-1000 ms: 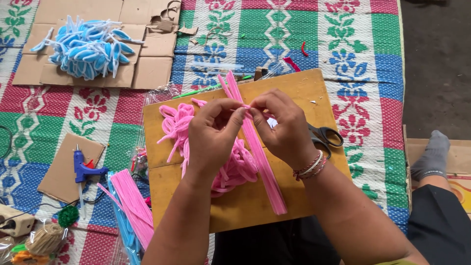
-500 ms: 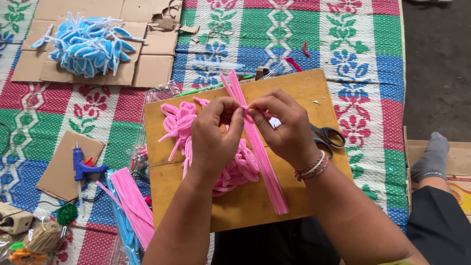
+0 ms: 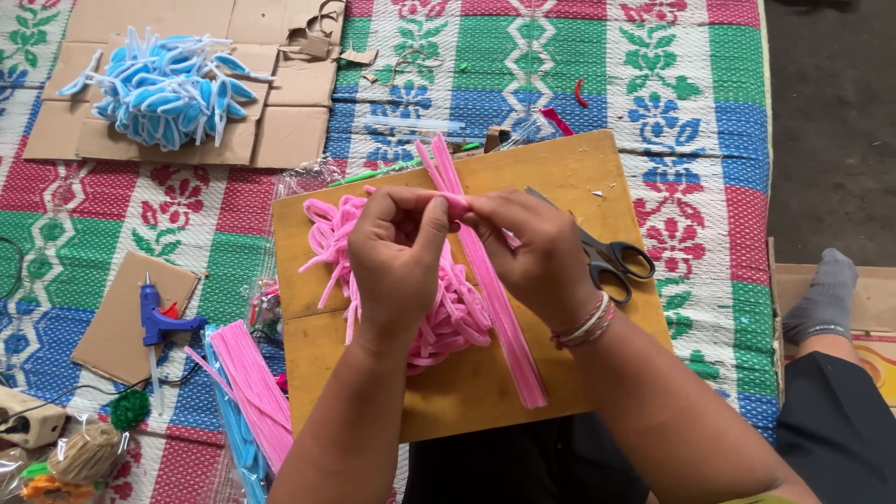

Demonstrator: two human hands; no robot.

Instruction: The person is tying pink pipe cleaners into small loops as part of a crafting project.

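Note:
Over a wooden board (image 3: 569,168), my left hand (image 3: 397,261) and my right hand (image 3: 532,252) pinch the same short pink pipe cleaner piece (image 3: 455,200) between fingertips. Under the hands lies a pile of bent pink pipe cleaner loops (image 3: 336,238). A bundle of straight pink pipe cleaners (image 3: 499,317) runs diagonally across the board beneath my right hand. Black-handled scissors (image 3: 611,259) rest on the board just right of my right wrist.
A heap of blue and white pipe cleaner shapes (image 3: 163,89) sits on flattened cardboard at the top left. A blue glue gun (image 3: 154,322) lies on a cardboard scrap at left. More pink and blue pipe cleaners (image 3: 247,383), twine (image 3: 84,453) and a woven patterned mat (image 3: 681,93) surround the board.
Both hands shifted slightly left and up while twisting the pink piece. The scissors' blades, hidden by my right hand before, now show.

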